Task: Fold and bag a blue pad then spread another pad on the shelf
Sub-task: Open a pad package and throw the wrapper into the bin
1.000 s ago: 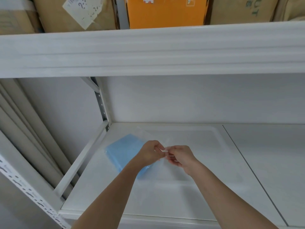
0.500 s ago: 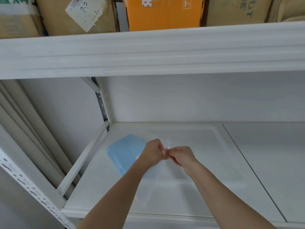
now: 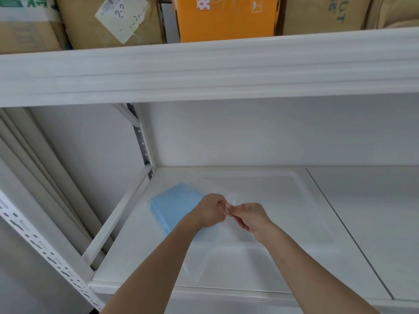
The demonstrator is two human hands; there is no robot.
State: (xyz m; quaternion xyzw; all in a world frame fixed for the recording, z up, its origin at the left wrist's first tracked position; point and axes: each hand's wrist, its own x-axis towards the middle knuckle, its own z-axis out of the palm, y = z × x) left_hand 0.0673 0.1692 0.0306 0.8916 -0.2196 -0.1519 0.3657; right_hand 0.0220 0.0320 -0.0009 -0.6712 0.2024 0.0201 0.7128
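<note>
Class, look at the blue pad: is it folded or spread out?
Folded: the blue pad lies as a compact rectangle inside the clear bag on the shelf.

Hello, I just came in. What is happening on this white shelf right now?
A person is working with both hands at a white shelf. The left hand and the right hand meet at the edge of a clear plastic bag, each pinching it. A folded blue pad lies at the bag's far left end, apparently inside it. The bag seems to be getting closed. No second pad is in view.
</note>
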